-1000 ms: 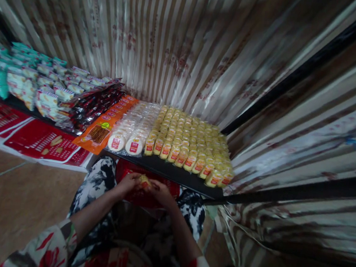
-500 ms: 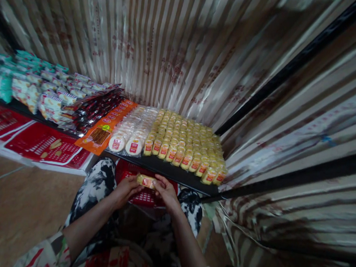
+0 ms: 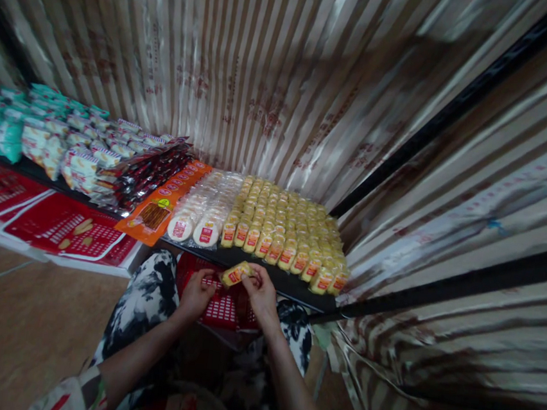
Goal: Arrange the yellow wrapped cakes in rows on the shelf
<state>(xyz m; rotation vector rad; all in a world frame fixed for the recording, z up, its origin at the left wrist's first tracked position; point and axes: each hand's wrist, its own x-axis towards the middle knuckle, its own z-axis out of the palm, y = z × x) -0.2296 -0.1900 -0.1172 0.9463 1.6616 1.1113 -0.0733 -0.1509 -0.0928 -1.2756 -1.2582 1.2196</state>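
The right hand's (image 3: 260, 287) fingers clamp a yellow wrapped snack (image 3: 234, 275) above red packaging (image 3: 219, 309); the left hand (image 3: 198, 293), fingers slightly apart, is just left of it. On the far side, a black shelf (image 3: 289, 286) carries packed yellow snacks (image 3: 283, 228), with white rounds (image 3: 195, 213) and an orange bag (image 3: 156, 213) leftward.

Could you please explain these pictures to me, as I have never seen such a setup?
There is no machine: a person works with two bare hands, and a head-worn camera takes every picture, looking forward and down. The right hand holds a small yellow plastic-wrapped packet; the left hand is close beside it. Beyond, a long black shelf bears rows of similar yellow packets, white round wrapped items, a flat orange packet, glossy dark packets and teal bags.
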